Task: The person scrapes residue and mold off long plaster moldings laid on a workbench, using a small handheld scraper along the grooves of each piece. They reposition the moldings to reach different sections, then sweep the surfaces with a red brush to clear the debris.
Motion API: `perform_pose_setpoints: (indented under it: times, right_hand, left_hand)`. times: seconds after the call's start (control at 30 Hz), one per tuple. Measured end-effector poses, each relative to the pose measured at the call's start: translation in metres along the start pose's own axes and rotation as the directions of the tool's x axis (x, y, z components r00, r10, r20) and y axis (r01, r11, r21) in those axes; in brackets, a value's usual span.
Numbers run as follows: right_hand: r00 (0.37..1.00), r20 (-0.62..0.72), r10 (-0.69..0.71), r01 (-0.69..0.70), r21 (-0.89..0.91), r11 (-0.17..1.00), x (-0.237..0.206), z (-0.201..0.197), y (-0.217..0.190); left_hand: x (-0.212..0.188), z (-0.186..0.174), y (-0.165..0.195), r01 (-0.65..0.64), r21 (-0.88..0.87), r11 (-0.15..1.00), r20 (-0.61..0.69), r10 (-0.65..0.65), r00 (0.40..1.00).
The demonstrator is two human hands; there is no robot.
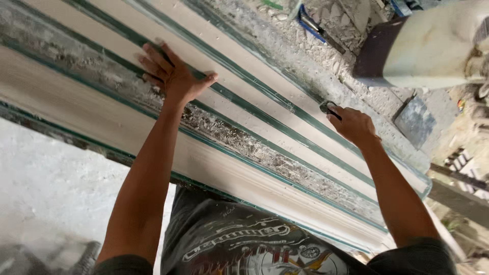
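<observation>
- Fingers of our left hand [170, 76] are spread flat and pressed on the long pale moulding [239, 86], palm down, holding nothing — they lie across one of its cream strips and a green-edged groove.
- Our right hand [351, 125] is curled shut around a small dark tool [327, 107]; only the tool's tip shows past the knuckles, and it sits right at the green edge of the moulding, further along the same piece.
- As for the moulding itself, it runs slantwise across the bench from upper left to lower right, under both hands, with our left hand well apart from our right.
- We judge the work partway through: the upper strips look smooth and clean, while the channel [239, 137] just below our left wrist is rough and full of grey crumbs and scrapings — that part seems left to do.
- Beyond the far edge, rubble [336, 20] and loose chips cover the ground, beside a pale block [433, 46].
- We cannot tell what kind of blade the tool carries; our fist hides it.
</observation>
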State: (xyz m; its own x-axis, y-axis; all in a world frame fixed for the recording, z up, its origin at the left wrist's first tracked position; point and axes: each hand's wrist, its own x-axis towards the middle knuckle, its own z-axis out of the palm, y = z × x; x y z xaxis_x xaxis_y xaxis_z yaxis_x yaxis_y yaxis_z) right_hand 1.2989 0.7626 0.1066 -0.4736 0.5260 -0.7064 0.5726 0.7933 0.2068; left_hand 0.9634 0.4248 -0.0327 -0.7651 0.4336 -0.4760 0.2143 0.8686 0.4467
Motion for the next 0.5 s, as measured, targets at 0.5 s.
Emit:
perform_pose_setpoints:
  times: [0.5]
  right_hand:
    - [0.958, -0.140, -0.252, 0.242, -0.083, 0.967, 0.045, -0.068, -0.107]
  left_hand:
    - [0.010, 0.005, -0.008, -0.076, -0.053, 0.996, -0.066, 0.073, 0.995]
